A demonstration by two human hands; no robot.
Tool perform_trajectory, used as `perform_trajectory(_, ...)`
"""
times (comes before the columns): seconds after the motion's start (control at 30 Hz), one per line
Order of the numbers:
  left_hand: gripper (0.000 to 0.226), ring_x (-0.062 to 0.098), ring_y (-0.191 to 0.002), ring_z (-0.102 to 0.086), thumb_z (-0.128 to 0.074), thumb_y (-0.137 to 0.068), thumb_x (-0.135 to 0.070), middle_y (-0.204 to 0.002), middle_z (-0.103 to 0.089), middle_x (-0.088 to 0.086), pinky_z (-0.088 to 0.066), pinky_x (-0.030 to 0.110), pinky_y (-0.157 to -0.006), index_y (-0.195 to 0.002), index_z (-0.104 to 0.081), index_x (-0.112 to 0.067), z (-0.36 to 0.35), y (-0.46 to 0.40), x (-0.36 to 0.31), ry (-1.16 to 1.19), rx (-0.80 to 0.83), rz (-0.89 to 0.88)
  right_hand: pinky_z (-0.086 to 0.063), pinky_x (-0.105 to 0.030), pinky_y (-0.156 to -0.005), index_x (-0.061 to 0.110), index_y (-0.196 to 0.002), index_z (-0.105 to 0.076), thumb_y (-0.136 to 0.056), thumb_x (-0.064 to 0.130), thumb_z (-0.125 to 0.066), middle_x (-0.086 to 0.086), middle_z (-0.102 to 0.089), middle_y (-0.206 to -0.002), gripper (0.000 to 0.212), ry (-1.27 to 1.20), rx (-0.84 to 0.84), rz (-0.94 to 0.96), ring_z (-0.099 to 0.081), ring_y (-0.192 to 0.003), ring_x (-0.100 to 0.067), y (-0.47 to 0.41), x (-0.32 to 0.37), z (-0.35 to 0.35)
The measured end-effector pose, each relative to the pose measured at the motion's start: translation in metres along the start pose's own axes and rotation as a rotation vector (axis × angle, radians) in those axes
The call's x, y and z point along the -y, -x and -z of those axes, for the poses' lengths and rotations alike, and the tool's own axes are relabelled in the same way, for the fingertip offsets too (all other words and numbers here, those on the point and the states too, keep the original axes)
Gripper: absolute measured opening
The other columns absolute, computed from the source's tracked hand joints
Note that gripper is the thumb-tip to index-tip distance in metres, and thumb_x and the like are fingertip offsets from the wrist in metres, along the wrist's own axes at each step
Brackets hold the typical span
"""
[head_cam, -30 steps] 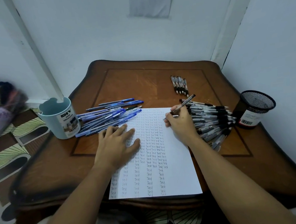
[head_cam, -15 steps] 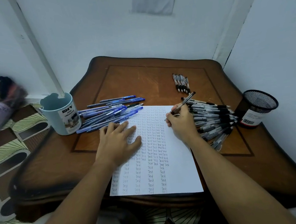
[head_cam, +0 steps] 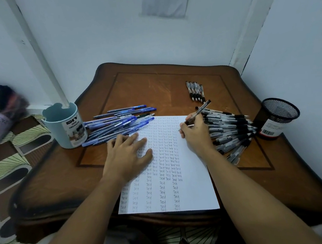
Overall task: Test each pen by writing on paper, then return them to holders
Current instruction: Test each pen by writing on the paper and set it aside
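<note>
White paper sheet (head_cam: 191, 178) is the landmark, lying flat mid-table, thin, mostly filled with columns of small handwritten "Test". Step in hand looks like a writing test: right hand (head_cam: 196, 136) sits at the sheet's upper right, fingers pinched round a clear-barrelled black pen (head_cam: 199, 111), tip down near the top rows, though contact with the paper can't be confirmed. Left hand (head_cam: 128, 154) lies flat with fingers spread on the sheet's left half, holding nothing, just pinning it. Right of the sheet: loose fan of black-grip pens (head_cam: 234, 132), slick plastic, likely to roll. Further right, black mesh cup (head_cam: 279, 116), round, wire weave, no pens visible in it. Above the sheet, a small row of black pens (head_cam: 195, 91). Upper left of the sheet, pile of blue capped pens (head_cam: 117, 124); beyond them a pale blue plastic organizer (head_cam: 65, 125). Glossy wood table (head_cam: 53, 181) under all. Next move probably: finish the word, lift, set the pen aside or in the mesh cup, pick another from the fan.
</note>
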State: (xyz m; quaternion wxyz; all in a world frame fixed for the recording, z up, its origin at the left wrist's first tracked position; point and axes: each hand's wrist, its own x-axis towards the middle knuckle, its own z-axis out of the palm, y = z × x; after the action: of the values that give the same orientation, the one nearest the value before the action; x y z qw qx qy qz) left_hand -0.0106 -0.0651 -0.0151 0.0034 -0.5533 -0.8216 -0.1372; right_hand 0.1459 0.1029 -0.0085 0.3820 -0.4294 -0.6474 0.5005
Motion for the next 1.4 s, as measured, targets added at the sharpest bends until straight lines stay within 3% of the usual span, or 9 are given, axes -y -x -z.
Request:
perform_trajectory(0.17, 0.074, 0.011, -0.13, -0.03, -0.017, -0.083, -0.071, -0.154, -0.04, -0.01, -0.013, 0.04, -0.106, -0.139, -0.052, -0.039, -0.001, 0.001, 0.001, 0.001, 0.003, 0.006, -0.051, -0.031, -0.066, 0.021, -0.094, -0.047, -0.096, 0.001, -0.056, -0.008, -0.061, -0.089, 0.023, -0.007, -0.001, -0.023, -0.061, -0.075, -0.018, -0.001, -0.002, 0.001)
perform_trajectory(0.5, 0.075, 0.013, -0.129, -0.033, -0.016, -0.081, -0.071, -0.152, -0.043, -0.01, -0.013, 0.04, -0.106, -0.137, -0.054, -0.038, 0.0, 0.0, 0.0, 0.011, -0.015, -0.006, -0.047, -0.029, -0.057, 0.017, -0.093, -0.046, -0.094, -0.003, -0.055, -0.014, -0.059, -0.088, 0.022, -0.078, -0.015, -0.048, -0.058, -0.069, -0.018, -0.002, 0.0, 0.003)
perform_trajectory(0.6, 0.074, 0.012, -0.129, -0.032, -0.017, -0.082, -0.071, -0.152, -0.043, -0.011, -0.014, 0.04, -0.106, -0.138, -0.053, -0.039, -0.001, -0.001, 0.001, 0.006, -0.01, -0.003, -0.047, -0.027, -0.057, 0.018, -0.094, -0.046, -0.095, -0.001, -0.054, -0.011, -0.059, -0.084, 0.022, -0.063, -0.022, -0.029, -0.057, -0.068, -0.018, -0.002, 0.0, 0.002)
perform_trajectory(0.73, 0.075, 0.011, -0.13, -0.031, -0.016, -0.082, -0.071, -0.153, -0.042, -0.011, -0.014, 0.04, -0.107, -0.139, -0.053, -0.039, -0.002, 0.001, 0.001, 0.009, -0.004, -0.003, -0.046, -0.034, -0.061, 0.023, -0.09, -0.046, -0.093, 0.0, -0.055, -0.008, -0.057, -0.084, 0.025, 0.013, 0.004, -0.031, -0.057, -0.071, -0.02, -0.002, -0.001, 0.001)
perform_trajectory(0.97, 0.074, 0.012, -0.131, -0.031, -0.017, -0.083, -0.071, -0.153, -0.041, -0.011, -0.015, 0.042, -0.108, -0.14, -0.052, -0.038, -0.001, 0.0, 0.0, 0.007, 0.001, -0.002, -0.044, -0.033, -0.062, 0.024, -0.09, -0.047, -0.092, 0.0, -0.054, -0.007, -0.057, -0.085, 0.026, -0.046, -0.029, -0.11, -0.057, -0.07, -0.019, -0.006, 0.002, -0.002)
perform_trajectory(1.1, 0.075, 0.011, -0.131, -0.029, -0.017, -0.082, -0.072, -0.154, -0.04, -0.011, -0.014, 0.041, -0.107, -0.139, -0.052, -0.039, -0.001, 0.0, 0.001, 0.025, 0.003, 0.001, -0.041, -0.034, -0.056, 0.02, -0.089, -0.049, -0.098, 0.018, -0.055, -0.007, -0.055, -0.079, 0.011, -0.077, -0.013, -0.149, -0.053, -0.068, -0.02, -0.011, 0.016, -0.003)
perform_trajectory(1.17, 0.076, 0.011, -0.13, -0.029, -0.017, -0.08, -0.073, -0.154, -0.04, -0.011, -0.013, 0.041, -0.107, -0.138, -0.053, -0.039, 0.0, -0.001, 0.002, 0.034, 0.005, -0.003, -0.044, -0.035, -0.061, 0.014, -0.086, -0.054, -0.104, 0.034, -0.048, -0.007, -0.057, -0.077, 0.028, -0.032, 0.021, -0.139, -0.055, -0.068, -0.019, -0.012, 0.025, 0.0)
perform_trajectory(1.27, 0.075, 0.012, -0.131, -0.028, -0.018, -0.08, -0.074, -0.154, -0.04, -0.01, -0.013, 0.042, -0.107, -0.137, -0.054, -0.041, -0.001, -0.001, 0.003, 0.038, 0.011, -0.009, -0.053, -0.033, -0.066, 0.006, -0.085, -0.058, -0.108, 0.029, -0.04, -0.01, -0.06, -0.074, 0.037, -0.076, 0.024, -0.151, -0.062, -0.066, -0.02, -0.017, 0.033, 0.005)
perform_trajectory(1.4, 0.074, 0.013, -0.132, -0.026, -0.019, -0.08, -0.074, -0.152, -0.04, -0.01, -0.013, 0.042, -0.107, -0.136, -0.055, -0.042, 0.0, -0.002, 0.004, 0.063, 0.017, -0.012, -0.043, -0.025, -0.05, 0.005, -0.097, -0.061, -0.107, 0.022, -0.045, -0.011, -0.06, -0.08, 0.025, -0.157, 0.03, -0.234, -0.055, -0.059, -0.016, -0.023, 0.035, 0.01)
